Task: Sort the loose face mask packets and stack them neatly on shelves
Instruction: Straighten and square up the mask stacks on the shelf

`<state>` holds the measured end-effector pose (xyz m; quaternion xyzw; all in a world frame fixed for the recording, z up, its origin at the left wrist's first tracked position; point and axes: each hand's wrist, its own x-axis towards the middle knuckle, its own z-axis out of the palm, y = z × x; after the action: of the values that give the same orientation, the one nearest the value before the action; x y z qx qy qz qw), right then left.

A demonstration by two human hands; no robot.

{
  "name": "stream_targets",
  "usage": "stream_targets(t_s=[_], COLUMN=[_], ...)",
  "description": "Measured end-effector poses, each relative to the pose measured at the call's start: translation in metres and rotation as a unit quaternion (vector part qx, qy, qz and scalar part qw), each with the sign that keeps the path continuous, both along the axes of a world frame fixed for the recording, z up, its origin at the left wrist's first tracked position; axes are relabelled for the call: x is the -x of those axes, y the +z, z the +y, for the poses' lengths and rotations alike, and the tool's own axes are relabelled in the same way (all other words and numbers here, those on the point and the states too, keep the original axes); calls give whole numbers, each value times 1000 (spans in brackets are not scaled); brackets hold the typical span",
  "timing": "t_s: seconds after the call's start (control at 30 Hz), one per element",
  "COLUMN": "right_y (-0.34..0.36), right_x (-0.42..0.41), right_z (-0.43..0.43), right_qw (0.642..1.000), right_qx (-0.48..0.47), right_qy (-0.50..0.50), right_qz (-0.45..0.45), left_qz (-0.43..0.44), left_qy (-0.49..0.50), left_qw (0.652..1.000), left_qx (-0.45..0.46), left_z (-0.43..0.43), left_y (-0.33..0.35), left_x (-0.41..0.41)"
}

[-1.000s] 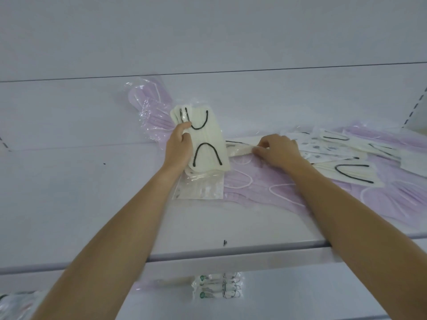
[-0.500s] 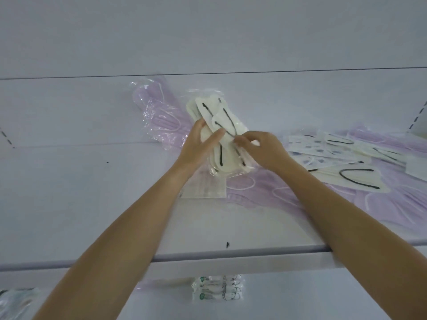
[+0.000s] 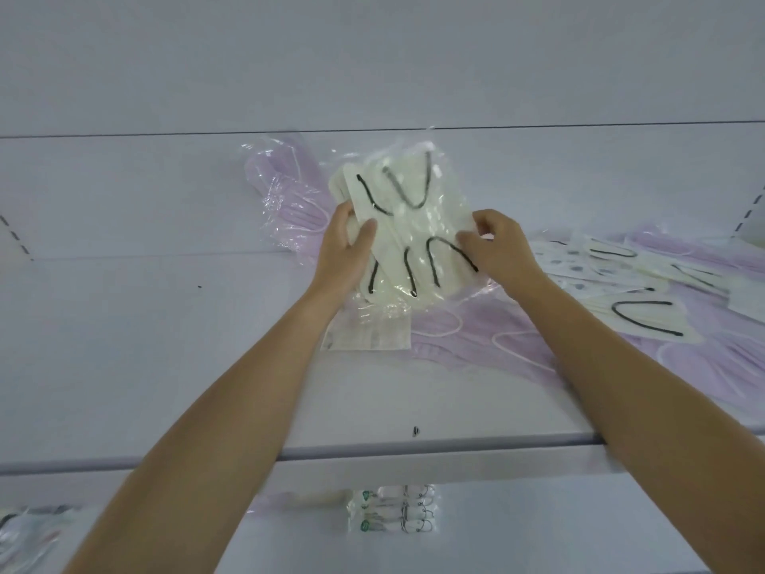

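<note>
While left hand (image 3: 343, 252) holds packets (image 3: 416, 219), right hand (image 3: 503, 246) pinches

Left hand (image 3: 345, 252) and right hand (image 3: 499, 248) grip cream mask packets (image 3: 414, 225) above shelf (image 3: 165, 366).

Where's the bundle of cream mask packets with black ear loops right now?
Head view, centre: the cream packets are held above the shelf between the left hand and right hand, beside the purple packet at the back wall.

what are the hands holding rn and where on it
Both hold one bundle of cream mask packets with black ear loops, lifted above the shelf. The left hand grips its left edge; the right hand pinches its right edge.
</note>
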<state>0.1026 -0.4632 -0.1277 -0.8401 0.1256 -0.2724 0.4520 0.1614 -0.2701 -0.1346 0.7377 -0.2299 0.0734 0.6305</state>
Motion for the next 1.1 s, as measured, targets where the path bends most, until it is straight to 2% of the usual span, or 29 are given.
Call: stream_targets(t_s=[0.13,0.23,0.33,0.47,0.57,0.7,0.87,1.0,1.1], right_y=[22,42,56,48,31,14,-3,-34,-68], right_x=[0,4,15,36,59,97,153,208,246], right_z=[22,40,60,86,106,131,167,195,222], right_qw=[993,991,991,994,994,992,983,979,973], right_qx=[-103,-104,-85,-85,-103,-92,-113,-102,-89], right_qy=[39,70,77,46,29,81,142,171,206], right_qz=[29,45,66,42,15,20,-13,-50,-44], left_qz=[18,0,-25,-20,13,-15,42,88,133], left_qy=[-14,-10,-14,-20,-57,-53,-31,-54,-21], left_qw=[999,996,993,990,991,997,997,990,988], left_qx=[37,93,110,141,123,45,62,97,74], left_z=[4,12,24,39,56,86,111,138,172], left_y=[9,19,34,44,40,21,6,-21,-54], left_x=[4,9,19,37,57,99,165,223,257])
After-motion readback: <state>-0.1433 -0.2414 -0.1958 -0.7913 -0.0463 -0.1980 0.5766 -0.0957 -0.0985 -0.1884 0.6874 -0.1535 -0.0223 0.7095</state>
